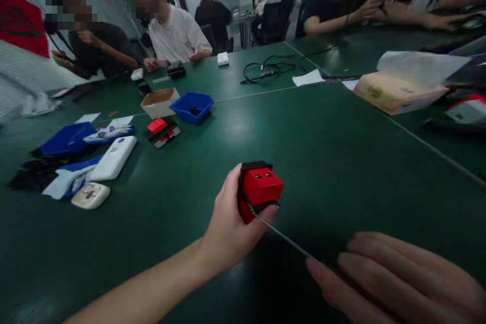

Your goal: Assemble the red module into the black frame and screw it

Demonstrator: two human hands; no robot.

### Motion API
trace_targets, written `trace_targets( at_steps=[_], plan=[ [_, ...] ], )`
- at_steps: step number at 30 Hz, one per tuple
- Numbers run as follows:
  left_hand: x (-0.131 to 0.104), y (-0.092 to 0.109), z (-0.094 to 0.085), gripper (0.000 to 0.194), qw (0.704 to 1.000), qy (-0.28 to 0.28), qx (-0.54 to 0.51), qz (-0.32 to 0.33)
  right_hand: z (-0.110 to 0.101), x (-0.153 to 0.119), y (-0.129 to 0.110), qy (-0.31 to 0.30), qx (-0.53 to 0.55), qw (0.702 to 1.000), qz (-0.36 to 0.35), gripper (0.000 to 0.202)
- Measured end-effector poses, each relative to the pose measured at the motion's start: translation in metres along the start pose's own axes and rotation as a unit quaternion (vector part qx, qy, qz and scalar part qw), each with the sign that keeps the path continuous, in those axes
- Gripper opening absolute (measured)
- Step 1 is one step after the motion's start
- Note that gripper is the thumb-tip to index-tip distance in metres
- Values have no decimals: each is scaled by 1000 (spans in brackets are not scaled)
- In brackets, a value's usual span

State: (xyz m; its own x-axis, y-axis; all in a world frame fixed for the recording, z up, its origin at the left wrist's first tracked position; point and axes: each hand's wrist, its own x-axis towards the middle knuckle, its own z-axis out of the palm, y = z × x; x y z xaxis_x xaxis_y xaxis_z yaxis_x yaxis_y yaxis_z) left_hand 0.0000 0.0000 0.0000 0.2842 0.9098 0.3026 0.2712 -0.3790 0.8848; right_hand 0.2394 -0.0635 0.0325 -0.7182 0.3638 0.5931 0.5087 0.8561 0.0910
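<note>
My left hand (230,225) is wrapped round a small red block with black edging (262,186), held a little above the green table. Two small dark slots show on the block's upper face. From my right hand (402,276) a thin metal screwdriver shaft (290,241) runs up and left. Its tip meets the black edge of the block near my left thumb. The screwdriver's handle is hidden inside my right hand, whose fingers are curled and slightly blurred.
On the green table (304,136), a similar red-and-black piece (163,131), a blue tray (193,107) and a cardboard box (159,103) stand ahead. Left lie a white phone-like slab (114,158) and gloves (108,134). A tissue pack (398,92) sits right; several people sit beyond.
</note>
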Motion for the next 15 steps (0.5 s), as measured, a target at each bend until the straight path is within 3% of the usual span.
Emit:
trace_targets(
  at_steps=[9,15],
  plan=[
    [-1,6,-2,63,1000,-9,7,2,0,2,1,5,-2,1000,29,27],
    [1,7,-1,62,1000,-9,13,0,2,-4,0,9,-51,999,11,40]
  ],
)
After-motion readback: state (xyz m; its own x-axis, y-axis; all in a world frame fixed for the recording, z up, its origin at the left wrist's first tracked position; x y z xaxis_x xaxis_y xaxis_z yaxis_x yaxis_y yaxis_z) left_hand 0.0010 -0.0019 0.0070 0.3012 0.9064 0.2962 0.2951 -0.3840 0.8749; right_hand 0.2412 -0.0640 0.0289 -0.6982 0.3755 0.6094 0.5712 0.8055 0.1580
